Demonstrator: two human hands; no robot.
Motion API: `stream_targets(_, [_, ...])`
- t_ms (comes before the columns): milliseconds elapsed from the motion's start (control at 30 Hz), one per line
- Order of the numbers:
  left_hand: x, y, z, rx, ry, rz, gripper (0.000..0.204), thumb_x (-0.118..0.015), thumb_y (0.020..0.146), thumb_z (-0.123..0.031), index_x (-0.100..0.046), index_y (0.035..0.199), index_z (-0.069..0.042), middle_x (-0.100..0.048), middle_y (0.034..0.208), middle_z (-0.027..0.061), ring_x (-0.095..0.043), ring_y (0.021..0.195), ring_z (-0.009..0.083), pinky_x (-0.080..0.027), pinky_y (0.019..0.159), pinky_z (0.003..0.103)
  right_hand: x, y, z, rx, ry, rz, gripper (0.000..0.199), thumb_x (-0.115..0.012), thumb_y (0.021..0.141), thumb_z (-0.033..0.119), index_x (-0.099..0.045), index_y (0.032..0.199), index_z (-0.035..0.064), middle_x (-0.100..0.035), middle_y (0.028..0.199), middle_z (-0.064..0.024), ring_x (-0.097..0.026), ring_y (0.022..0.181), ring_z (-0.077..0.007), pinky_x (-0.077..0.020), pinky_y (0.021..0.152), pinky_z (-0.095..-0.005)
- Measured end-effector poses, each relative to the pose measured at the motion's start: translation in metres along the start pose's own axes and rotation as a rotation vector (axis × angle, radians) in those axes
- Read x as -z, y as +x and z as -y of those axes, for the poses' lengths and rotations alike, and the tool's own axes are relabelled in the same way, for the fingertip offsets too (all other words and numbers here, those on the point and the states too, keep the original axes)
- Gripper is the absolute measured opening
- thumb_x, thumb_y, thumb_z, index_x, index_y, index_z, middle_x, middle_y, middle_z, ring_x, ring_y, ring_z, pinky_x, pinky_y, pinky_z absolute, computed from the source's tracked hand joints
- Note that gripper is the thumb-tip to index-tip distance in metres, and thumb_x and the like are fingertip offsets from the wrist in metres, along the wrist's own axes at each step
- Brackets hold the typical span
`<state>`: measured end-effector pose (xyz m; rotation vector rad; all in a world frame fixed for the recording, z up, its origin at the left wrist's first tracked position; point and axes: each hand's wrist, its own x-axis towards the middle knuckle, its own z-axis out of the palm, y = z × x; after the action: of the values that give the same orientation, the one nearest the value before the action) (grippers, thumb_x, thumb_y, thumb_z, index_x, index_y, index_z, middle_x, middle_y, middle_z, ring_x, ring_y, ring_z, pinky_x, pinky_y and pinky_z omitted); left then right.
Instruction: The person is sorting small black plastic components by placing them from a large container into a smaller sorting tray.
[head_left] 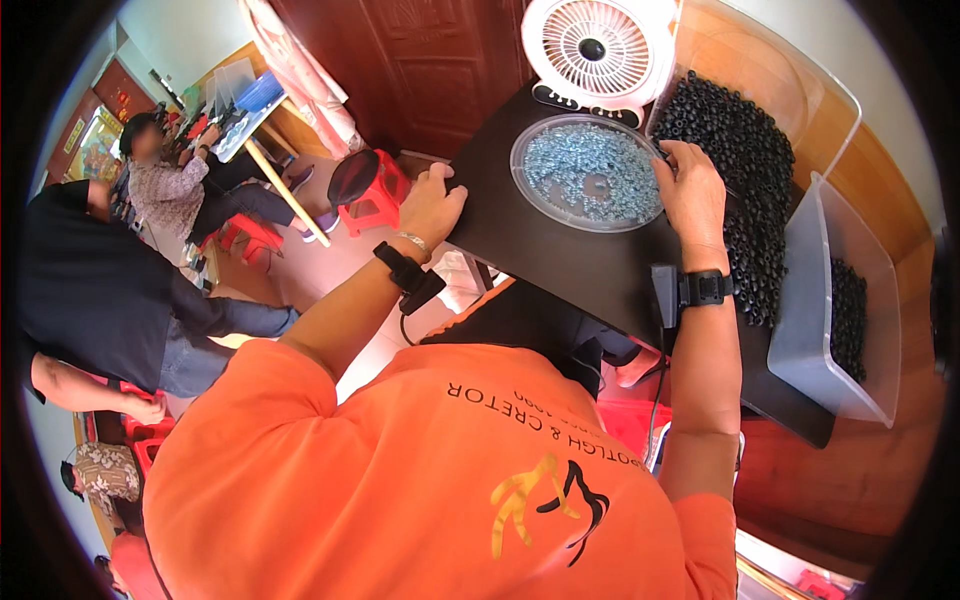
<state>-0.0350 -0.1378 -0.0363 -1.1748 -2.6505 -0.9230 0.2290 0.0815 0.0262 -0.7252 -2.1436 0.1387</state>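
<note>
My left hand [432,207] is at the left edge of a dark tabletop [510,228]. Its fingers are bent together, and whatever they may hold is hidden. My right hand [693,195] hovers at the right rim of a round clear tray [530,191], its thumb and fingers curved but apart, with nothing visible between them. Many small pale-blue pieces [575,152] cover the tray floor, with a bare patch near the middle. Just beyond the right hand lies a large heap of small black ring-like parts [730,130].
A white fan [592,49] stands behind the tray. A clear plastic bin [815,300] with more black parts sits tilted at the right. Left of the table are a red stool [368,190], a person in a dark shirt [100,280] and a seated person [165,190] at another table.
</note>
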Motion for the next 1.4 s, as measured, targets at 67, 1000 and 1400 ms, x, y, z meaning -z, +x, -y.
stream_targets(67, [-0.004,0.002,0.008,-0.034,0.001,-0.036,0.041,-0.054,0.082,-0.031,-0.054,0.113,-0.004,-0.059,0.111,0.02,-0.055,0.106,0.0369,-0.042,0.091,0.046,-0.005,0.003,-0.001,0.032,0.023,0.003,0.019,-0.064,0.08,0.014,-0.065,0.096,0.0048,-0.065,0.092,-0.0147,-0.062,0.089,-0.0336,-0.0495,0.077,-0.0422])
stream_targets(1000, [0.009,-0.009,-0.005,0.059,-0.04,-0.021,0.036,-0.056,0.08,-0.026,-0.053,0.111,-0.007,-0.056,0.103,0.0165,-0.056,0.099,0.0338,-0.045,0.085,0.045,-0.009,-0.011,-0.03,-0.196,0.295,0.161,0.025,-0.062,0.091,0.012,-0.062,0.11,-0.0046,-0.066,0.1,-0.0104,-0.061,0.09,-0.0162,-0.0478,0.083,-0.0285])
stream_targets(1400, [0.007,-0.007,-0.004,0.018,-0.043,-0.003,0.039,-0.058,0.078,-0.027,-0.054,0.109,-0.004,-0.055,0.099,0.0177,-0.056,0.094,0.0341,-0.046,0.079,0.046,-0.002,-0.011,-0.016,-0.201,0.253,0.175,0.025,-0.06,0.093,0.014,-0.063,0.11,-0.0048,-0.065,0.105,-0.0117,-0.06,0.097,-0.0194,-0.0463,0.088,-0.0306])
